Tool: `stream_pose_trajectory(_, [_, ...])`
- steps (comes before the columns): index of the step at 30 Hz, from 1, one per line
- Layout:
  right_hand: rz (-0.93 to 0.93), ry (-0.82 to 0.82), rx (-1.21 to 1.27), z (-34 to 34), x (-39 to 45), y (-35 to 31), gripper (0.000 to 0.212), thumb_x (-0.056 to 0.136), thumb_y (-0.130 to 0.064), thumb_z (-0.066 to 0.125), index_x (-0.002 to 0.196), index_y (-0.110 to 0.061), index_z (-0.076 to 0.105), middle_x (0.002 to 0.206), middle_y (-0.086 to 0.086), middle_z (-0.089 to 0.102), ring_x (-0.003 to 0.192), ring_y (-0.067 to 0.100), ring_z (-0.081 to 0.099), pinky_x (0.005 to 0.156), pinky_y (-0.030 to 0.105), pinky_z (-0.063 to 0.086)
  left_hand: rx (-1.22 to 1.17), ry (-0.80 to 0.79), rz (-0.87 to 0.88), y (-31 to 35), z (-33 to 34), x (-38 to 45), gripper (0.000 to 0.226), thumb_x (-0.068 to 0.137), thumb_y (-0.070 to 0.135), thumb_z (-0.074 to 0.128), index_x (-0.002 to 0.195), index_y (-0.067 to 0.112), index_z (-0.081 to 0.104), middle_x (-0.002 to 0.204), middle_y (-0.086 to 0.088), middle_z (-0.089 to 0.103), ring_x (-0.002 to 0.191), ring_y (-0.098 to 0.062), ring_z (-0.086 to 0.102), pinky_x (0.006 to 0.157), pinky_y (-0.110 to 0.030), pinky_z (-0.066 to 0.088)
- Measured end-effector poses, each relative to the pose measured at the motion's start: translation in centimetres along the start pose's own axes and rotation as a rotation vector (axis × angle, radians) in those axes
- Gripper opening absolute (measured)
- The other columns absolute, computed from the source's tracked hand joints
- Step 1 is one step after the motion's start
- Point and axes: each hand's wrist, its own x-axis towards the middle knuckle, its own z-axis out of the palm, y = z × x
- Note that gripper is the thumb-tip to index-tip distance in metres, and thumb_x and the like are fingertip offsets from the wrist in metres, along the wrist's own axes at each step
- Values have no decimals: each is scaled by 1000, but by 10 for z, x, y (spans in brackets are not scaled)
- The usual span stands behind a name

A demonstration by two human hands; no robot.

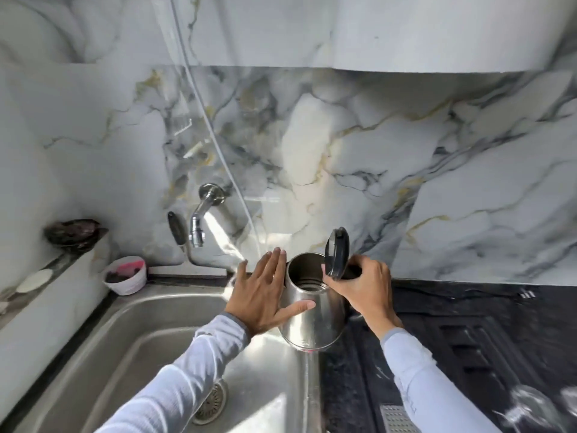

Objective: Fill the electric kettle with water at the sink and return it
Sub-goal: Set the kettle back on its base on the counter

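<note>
A steel electric kettle (pixel 309 320) hangs over the right rim of the steel sink (pixel 150 326), tilted a little, its black lid (pixel 337 251) flipped up and its inside looking dry. My right hand (pixel 362 285) is shut on the kettle's black handle, mostly hidden under my fingers. My left hand (pixel 265 295) lies flat against the kettle's left side, fingers spread and thumb across the steel wall. A chrome wall tap (pixel 199 223) sticks out of the marble to the left of the kettle, with no water running.
A black countertop (pixel 468 323) runs right of the sink, with glassware (pixel 530 407) at the bottom right. A small white bowl (pixel 125 276) stands at the sink's back left corner. A clear hose (pixel 215 145) hangs down the marble wall. The drain (pixel 212 401) is below.
</note>
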Motion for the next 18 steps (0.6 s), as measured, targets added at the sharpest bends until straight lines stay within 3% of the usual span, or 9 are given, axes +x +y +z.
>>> stream_pose_trajectory(8, [32, 46, -39, -93, -2, 109, 59, 53, -69, 76, 61, -12, 66, 60, 2, 75, 61, 31, 72, 58, 42, 58, -35, -30, 61, 138, 8, 35, 125, 68, 93, -2, 159, 7, 1, 171, -10, 8, 156, -24, 16, 122, -59, 19])
stream_pose_trajectory(18, [84, -25, -48, -124, -12, 201, 54, 54, -66, 80, 65, -14, 72, 64, 0, 78, 66, 27, 75, 65, 45, 60, -21, -97, 31, 226, 42, 48, 122, 75, 93, 8, 159, 5, 3, 171, -11, 9, 156, -23, 14, 123, -63, 15])
